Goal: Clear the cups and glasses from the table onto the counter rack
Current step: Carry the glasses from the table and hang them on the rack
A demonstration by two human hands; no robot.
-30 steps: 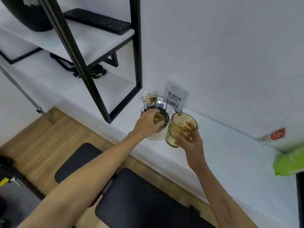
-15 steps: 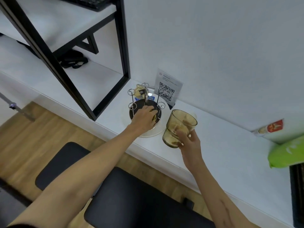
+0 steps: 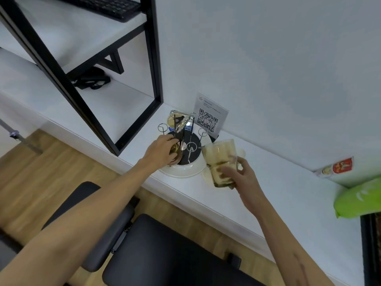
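Note:
A round cup rack [image 3: 186,169] with a white base, dark top and several chrome pegs stands on the white counter [image 3: 284,195] by the wall. One amber glass [image 3: 179,120] hangs upside down on a far peg. My left hand [image 3: 160,150] grips a small amber glass [image 3: 176,150] at the rack's front left, mostly hidden by my fingers. My right hand [image 3: 242,178] holds a larger amber tumbler [image 3: 220,162] upright just right of the rack, above the counter.
A QR-code card [image 3: 209,116] leans on the wall behind the rack. A black metal shelf frame [image 3: 152,65] stands to the left, with a keyboard [image 3: 107,5] on its shelf. A green bag [image 3: 358,200] and a packet [image 3: 334,168] lie at right. Black seats [image 3: 165,254] are below.
My left hand has carried the small glass down onto the rack's front left. My right hand has tipped the tumbler more upright, staying right of the rack. The camera has shifted.

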